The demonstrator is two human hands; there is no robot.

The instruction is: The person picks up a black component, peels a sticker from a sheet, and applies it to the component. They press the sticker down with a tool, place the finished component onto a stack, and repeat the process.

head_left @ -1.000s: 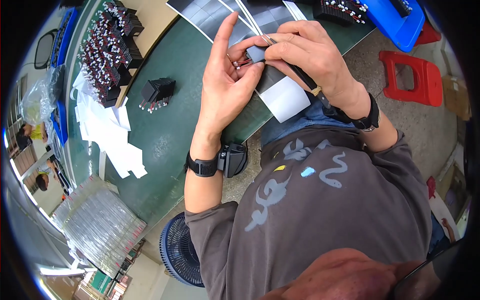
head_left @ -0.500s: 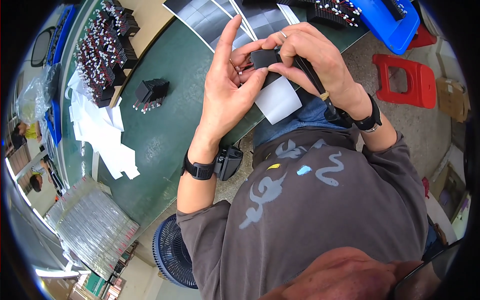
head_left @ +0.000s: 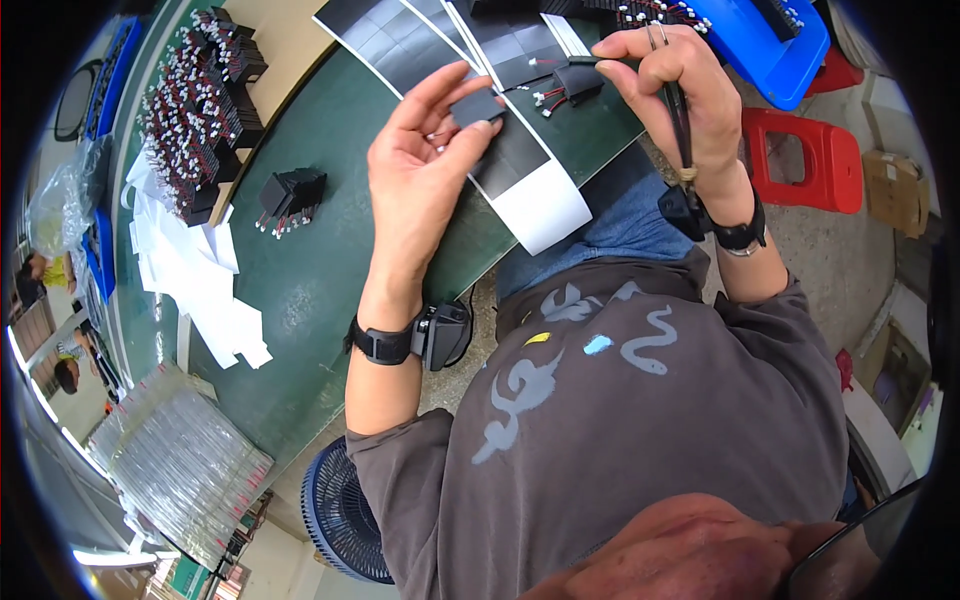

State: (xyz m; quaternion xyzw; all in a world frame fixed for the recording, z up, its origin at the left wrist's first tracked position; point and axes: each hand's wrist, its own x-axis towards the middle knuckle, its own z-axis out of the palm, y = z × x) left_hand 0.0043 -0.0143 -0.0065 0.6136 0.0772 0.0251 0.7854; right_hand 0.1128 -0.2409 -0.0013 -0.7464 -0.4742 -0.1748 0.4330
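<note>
My left hand pinches a small flat black square piece between thumb and fingers, above the black sheets; a bit of white connector shows by its palm. My right hand has dark tweezers tucked in its palm, with a tan band round them. The thumb and forefinger of that hand come to the edge of small black blocks with red wires and white connectors; whether they grip a block I cannot tell. Under the hands lie glossy black sheets with a white end at the table's near edge.
On the green table sit a small stack of black blocks, white paper strips and a board crowded with wired blocks. A blue tray and red stool stand right. A fan is below left.
My hands have parted: the left moved a little left with the black piece, the right moved up and right to the wired blocks. The white sheet end shows more fully.
</note>
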